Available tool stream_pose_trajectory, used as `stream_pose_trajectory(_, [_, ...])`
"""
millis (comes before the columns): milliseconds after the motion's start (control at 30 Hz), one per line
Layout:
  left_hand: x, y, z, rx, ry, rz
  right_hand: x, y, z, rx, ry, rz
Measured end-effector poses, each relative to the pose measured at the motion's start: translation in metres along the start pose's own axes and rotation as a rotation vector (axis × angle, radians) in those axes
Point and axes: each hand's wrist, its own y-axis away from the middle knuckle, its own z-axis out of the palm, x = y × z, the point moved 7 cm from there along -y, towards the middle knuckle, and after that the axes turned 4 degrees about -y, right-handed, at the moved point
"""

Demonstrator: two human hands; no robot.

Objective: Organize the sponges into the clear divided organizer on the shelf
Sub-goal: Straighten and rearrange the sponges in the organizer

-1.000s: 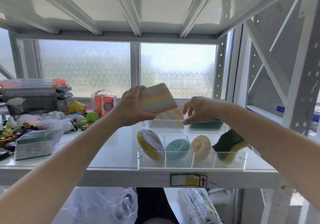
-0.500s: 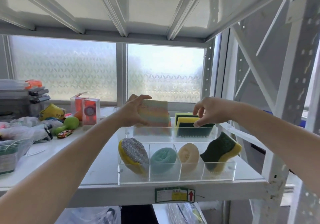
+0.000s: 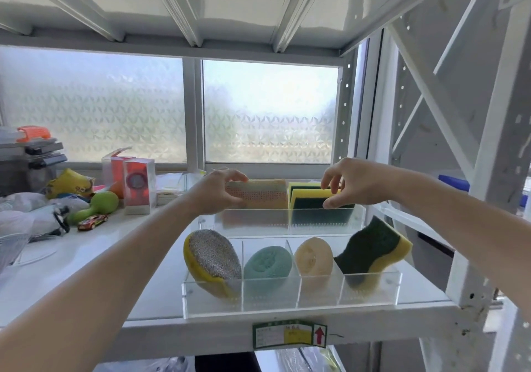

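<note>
Now we grip the striped sponge [image 3: 258,196] upright in our left hand [image 3: 218,190], so it fits the organizer [image 3: 287,222]; our right hand [image 3: 353,182] pinches the yellow-green sponges [image 3: 313,199] aside.

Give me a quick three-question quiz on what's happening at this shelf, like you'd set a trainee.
1. True or false: the front row of the clear organizer holds four sponges.
2. Which hand grips the striped sponge?
3. The right hand touches: A) the toy car B) the yellow-green sponges C) the round teal sponge

Key: 1 true; 2 the left hand; 3 B.
</note>
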Motion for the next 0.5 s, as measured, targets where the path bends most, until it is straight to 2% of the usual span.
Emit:
stream_pose_trajectory(200, [0.003, -0.001, -0.001, 0.005, -0.183, -0.037, 0.001, -0.001, 0.001, 0.008, 0.008, -0.011])
stream_pose_trajectory(333, [0.031, 0.001, -0.007, 0.074, -0.154, 0.042, 0.005, -0.002, -0.006, 0.026, 0.016, 0.000])
stream_pose_trajectory(500, [0.077, -0.011, 0.010, -0.065, -0.113, 0.135, 0.015, 0.000, -0.022, 0.048, 0.014, 0.017])
